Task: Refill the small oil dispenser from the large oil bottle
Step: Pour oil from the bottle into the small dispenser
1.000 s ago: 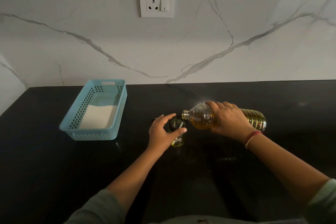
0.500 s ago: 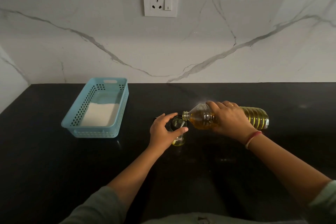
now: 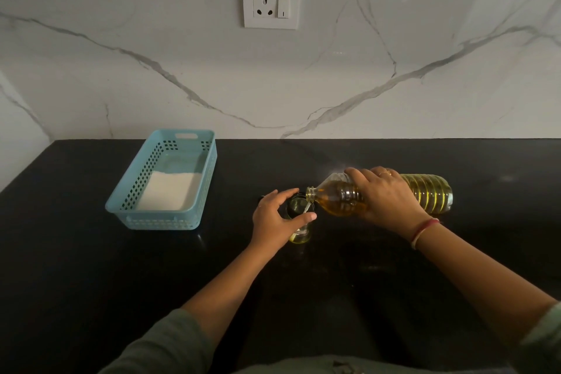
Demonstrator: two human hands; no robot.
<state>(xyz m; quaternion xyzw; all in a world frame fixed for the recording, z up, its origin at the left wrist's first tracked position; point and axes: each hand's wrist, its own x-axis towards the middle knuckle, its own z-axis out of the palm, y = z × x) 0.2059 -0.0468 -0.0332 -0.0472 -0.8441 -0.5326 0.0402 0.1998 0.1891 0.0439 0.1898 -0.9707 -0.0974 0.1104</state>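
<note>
On the black counter (image 3: 91, 252), at the middle, your left hand (image 3: 274, 220) curls around the small oil dispenser (image 3: 300, 235) and your right hand (image 3: 385, 197) grips the large oil bottle (image 3: 428, 191), tipped mouth-first over its opening; the pouring step seems in hand, so next you should raise the mouth slowly.

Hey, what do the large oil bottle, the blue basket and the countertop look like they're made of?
The large oil bottle looks like clear glossy plastic: ribbed walls, golden oil showing through. The blue basket looks like matte moulded plastic, with grid holes and a handle slot. The countertop seems polished black stone, perhaps granite, given its faint reflections.
</note>
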